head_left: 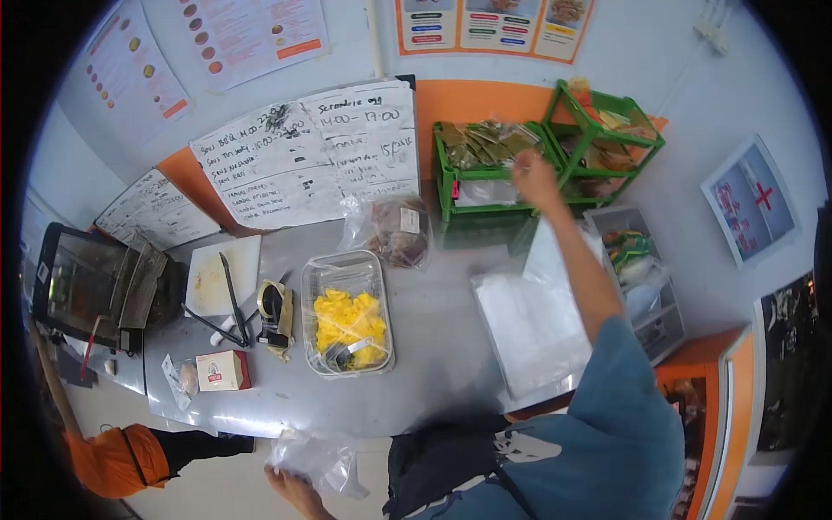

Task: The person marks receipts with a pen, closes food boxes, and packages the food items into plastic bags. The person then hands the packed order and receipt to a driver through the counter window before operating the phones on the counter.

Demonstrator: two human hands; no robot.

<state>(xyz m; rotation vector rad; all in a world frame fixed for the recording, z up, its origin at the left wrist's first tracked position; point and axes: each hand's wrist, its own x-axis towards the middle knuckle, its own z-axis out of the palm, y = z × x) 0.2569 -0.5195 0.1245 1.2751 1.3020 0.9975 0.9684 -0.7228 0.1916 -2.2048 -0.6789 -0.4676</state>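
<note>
Low at the front, below the table edge, my left hand (295, 490) is closed on a clear plastic bag (322, 459). The bag hangs loose and crumpled. My right hand (532, 180) reaches far forward to the green rack (445, 195), at the right side of its top tray. Its fingers are bent in among flat brownish sachets (485, 146); what they pinch is too small to make out. Under my right arm lies a stack of clear plastic bags (524, 325) on the steel table (433, 347).
A clear container (382, 299) holds yellow scrambled egg. Behind it sits a bagged brown food (403, 234). Leftward are black tongs (232, 290), a white cutting board (208, 279), a tape dispenser (276, 312) and a small box (223, 371). A person in orange (130, 459) stands at left.
</note>
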